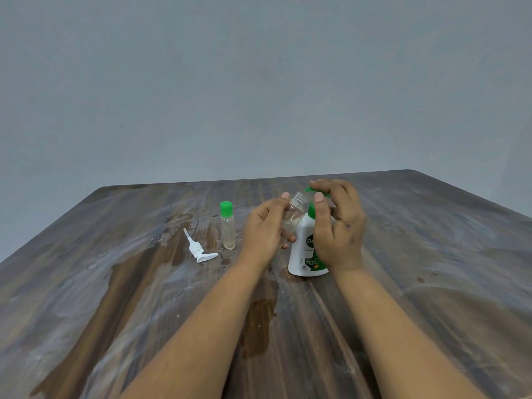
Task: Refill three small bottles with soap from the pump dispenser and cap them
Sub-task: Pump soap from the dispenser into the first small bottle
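My left hand [263, 231] grips a small clear uncapped bottle [295, 210], tilted with its threaded mouth toward the green pump head [309, 191] of the white soap dispenser [305, 251]. My right hand [336, 223] curls over the pump head, fingers on top and thumb down the front. The dispenser stands upright on the wooden table [431, 254]. A second small bottle [227, 226] with a green cap stands upright to the left, with a little pale liquid at its bottom. No third bottle is visible.
A loose white pump head [198, 249] with its tube lies on the table left of the capped bottle. Wet patches and white smears cover the tabletop, with droplets at the left. A plain grey wall rises behind the table's far edge.
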